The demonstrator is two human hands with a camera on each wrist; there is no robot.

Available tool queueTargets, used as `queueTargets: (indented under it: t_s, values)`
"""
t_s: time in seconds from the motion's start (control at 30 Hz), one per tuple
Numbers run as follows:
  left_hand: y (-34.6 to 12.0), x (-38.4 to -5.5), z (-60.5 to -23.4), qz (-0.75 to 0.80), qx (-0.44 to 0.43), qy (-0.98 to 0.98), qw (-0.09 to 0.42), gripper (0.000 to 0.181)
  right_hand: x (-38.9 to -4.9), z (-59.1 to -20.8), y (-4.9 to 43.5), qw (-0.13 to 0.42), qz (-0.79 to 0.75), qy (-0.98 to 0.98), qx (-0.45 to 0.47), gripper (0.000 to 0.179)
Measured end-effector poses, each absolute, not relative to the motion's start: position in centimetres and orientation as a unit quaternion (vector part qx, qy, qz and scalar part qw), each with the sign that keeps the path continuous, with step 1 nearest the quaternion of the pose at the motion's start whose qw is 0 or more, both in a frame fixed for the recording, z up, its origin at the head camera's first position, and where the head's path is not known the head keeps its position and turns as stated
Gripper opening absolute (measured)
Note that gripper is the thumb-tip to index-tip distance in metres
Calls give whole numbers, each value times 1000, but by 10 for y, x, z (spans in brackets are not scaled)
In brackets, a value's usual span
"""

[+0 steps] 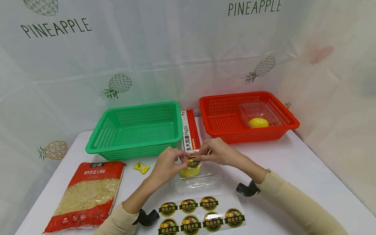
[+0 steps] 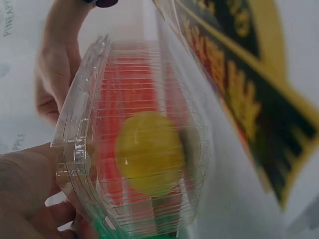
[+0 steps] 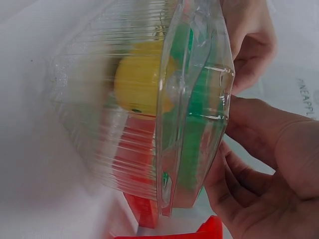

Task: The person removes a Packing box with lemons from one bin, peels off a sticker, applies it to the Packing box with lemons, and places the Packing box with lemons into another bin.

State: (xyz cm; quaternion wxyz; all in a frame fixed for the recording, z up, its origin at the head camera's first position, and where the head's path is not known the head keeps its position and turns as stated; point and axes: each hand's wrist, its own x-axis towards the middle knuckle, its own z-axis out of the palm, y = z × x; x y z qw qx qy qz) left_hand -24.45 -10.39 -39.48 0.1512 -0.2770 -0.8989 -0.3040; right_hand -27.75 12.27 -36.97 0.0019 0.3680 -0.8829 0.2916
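Observation:
A clear plastic clamshell box [image 1: 198, 184] with a yellow, lemon-like fruit [image 1: 189, 172] inside stands shut at the table's middle. Over its lid, a round black-and-gold fruit sticker [image 1: 194, 162] is held between both hands. My left hand [image 1: 170, 165] pinches its left edge with thumb and forefinger, and my right hand [image 1: 218, 152] pinches the opposite edge. In both wrist views the fruit [image 2: 149, 153] shows through the ribbed box wall. The lid's edge hides part of the right fingertips [image 3: 217, 186]. Nearer me lies a sheet of similar stickers [image 1: 198, 233].
A green basket [image 1: 144, 151] stands behind on the left. The red basket [image 1: 253, 136] at back right holds another clear box with a yellow fruit [image 1: 259, 123]. Between them is a red-and-white pasta pack [image 1: 193, 128]. Left lie a pasta bag [image 1: 87, 193] and a small yellow packet [image 1: 141, 168].

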Motion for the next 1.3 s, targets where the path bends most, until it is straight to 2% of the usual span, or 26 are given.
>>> queueTargets:
  t_s: [0.17, 0.47, 0.7, 0.8, 1.13, 1.3]
  values:
    - [-107, -246, -397, -286, -274, -907, 144, 14, -275, -371, 124, 4, 266, -894, 362, 11]
    - [-110, -251, -401, -278, -272, -907, 163, 21, -276, -375, 124, -8, 280, -897, 343, 23]
    - [-109, -252, -403, -305, -285, -901, 122, 33, -273, -380, 122, 19, 241, -918, 313, 51]
    - [-111, -252, -403, -308, -285, -901, 111, 34, -273, -382, 123, 6, 237, -923, 303, 64]
    - [-116, -259, -400, -354, -287, -888, 58, 35, -283, -386, 132, -52, 309, -894, 319, 52]
    - [-116, -262, -400, -356, -283, -889, 58, 36, -287, -389, 132, -47, 323, -889, 322, 46]
